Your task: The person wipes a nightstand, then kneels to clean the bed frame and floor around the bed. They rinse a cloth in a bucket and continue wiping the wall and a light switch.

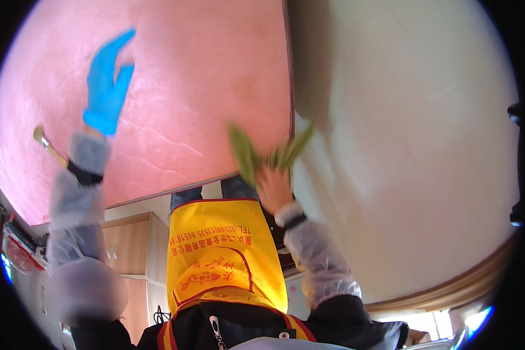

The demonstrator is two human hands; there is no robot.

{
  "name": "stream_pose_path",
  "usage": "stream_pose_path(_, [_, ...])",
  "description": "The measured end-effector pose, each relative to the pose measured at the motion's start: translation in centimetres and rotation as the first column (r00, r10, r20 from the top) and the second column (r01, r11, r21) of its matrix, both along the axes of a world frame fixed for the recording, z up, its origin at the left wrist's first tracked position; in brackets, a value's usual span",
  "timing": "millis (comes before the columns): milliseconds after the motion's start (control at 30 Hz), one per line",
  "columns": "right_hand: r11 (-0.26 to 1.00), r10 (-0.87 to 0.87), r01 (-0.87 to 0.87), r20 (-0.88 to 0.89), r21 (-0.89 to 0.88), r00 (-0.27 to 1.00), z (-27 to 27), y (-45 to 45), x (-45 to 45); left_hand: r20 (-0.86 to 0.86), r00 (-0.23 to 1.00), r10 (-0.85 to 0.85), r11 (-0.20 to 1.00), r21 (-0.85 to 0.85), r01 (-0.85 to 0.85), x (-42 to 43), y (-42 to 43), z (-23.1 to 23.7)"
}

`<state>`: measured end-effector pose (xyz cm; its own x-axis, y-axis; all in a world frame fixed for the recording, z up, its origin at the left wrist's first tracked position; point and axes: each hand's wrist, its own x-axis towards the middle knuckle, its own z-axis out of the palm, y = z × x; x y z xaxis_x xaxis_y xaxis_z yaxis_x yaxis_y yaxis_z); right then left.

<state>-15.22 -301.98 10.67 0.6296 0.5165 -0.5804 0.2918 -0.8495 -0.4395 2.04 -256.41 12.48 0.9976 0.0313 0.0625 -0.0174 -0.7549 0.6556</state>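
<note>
My left hand [107, 85], in a blue glove, is held over a pink quilted pad [188, 83]. Its thumb stands apart from the fingers and nothing is in it. A flat brush [48, 142] with a pale wooden handle reaches out beside my left wrist; I cannot tell whether it lies on the pad or is tucked behind the black wrist strap. Bare and blurred, my right hand [274, 188] grips a green cloth-like item [245, 153] at the pad's near right corner. Two ends of the item spread out beyond the fingers.
A dark-trimmed edge [290, 65] bounds the pad, with a broad whitish surface [407, 144] to its right. A yellow apron [227, 245] bearing writing hangs over my front. Below the pad stands a wooden cabinet [127, 245]. A red item in clear plastic [22, 251] is at far left.
</note>
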Motion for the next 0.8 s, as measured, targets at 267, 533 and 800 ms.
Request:
stream_pose_path(267, [0.718, -0.649, 0.686, -0.246, 0.113, 0.720, 4.7, -7.0, -3.9, -0.410, 0.867, 0.283, 0.860, -0.292, -0.419, -22.5, -0.3, 4.4])
stream_pose_path(533, [0.962, -0.209, 0.273, 0.652, 0.002, 0.729, 0.5, 15.4, 29.2, -0.592, 0.730, 0.342, 0.658, -0.403, -0.635, -34.0, -1.7, 3.3])
stream_pose_path(800, [0.863, 0.440, -0.317, -0.276, 0.394, 0.854, -3.4, 26.8, -10.0, -0.721, 0.615, 0.319, 0.515, -0.413, -0.751, -36.4, -1.9, 2.2])
